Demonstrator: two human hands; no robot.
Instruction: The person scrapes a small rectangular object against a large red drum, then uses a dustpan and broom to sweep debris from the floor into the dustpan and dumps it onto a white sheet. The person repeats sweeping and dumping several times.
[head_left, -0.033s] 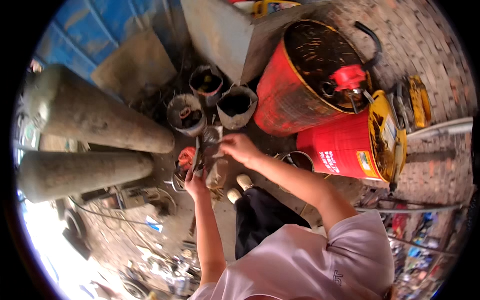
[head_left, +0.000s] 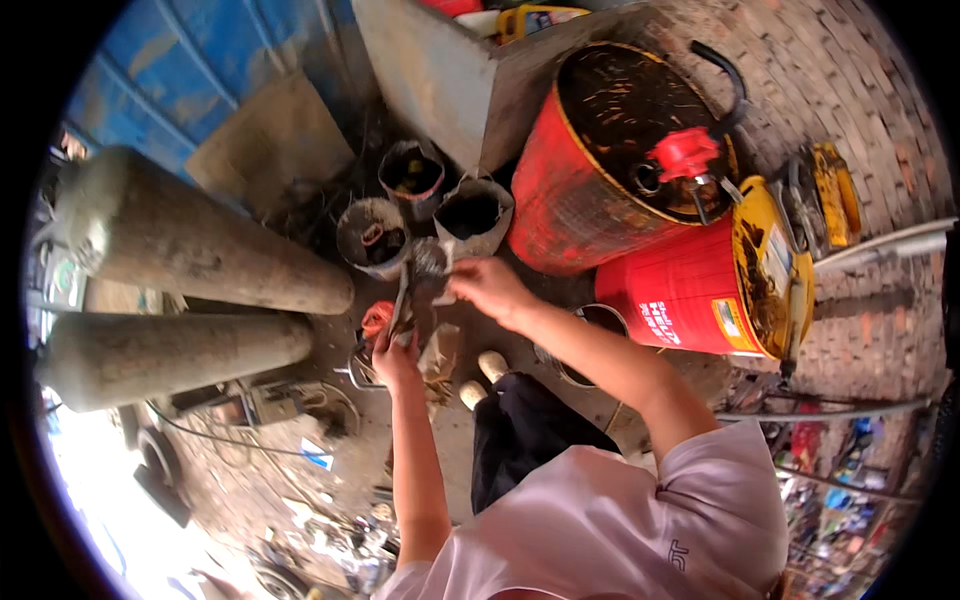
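Note:
My left hand [head_left: 396,358] is closed around the lower end of a long, slim, dark metal tool [head_left: 403,298], which points away from me. At its far end is a grey, roundish, rough-looking piece [head_left: 430,257]; whether the two are joined I cannot tell. To the right, my right hand [head_left: 487,288] has its fingers pinched together at the edge of that grey piece. A small pale scrap [head_left: 443,292] shows by the fingertips, too blurred to name. Beside my left hand lies a red-orange bundle [head_left: 376,319].
Grimy buckets [head_left: 372,238] stand just beyond my hands. Two large gas cylinders [head_left: 200,235] lean in from the left. At the right are a red drum [head_left: 560,190] with a red hand pump [head_left: 687,155] and a smaller red drum [head_left: 650,285]. A metal bin [head_left: 430,80] stands behind.
The view has shifted slightly. My right hand has shifted a little toward the grey piece; my left hand keeps its hold on the tool.

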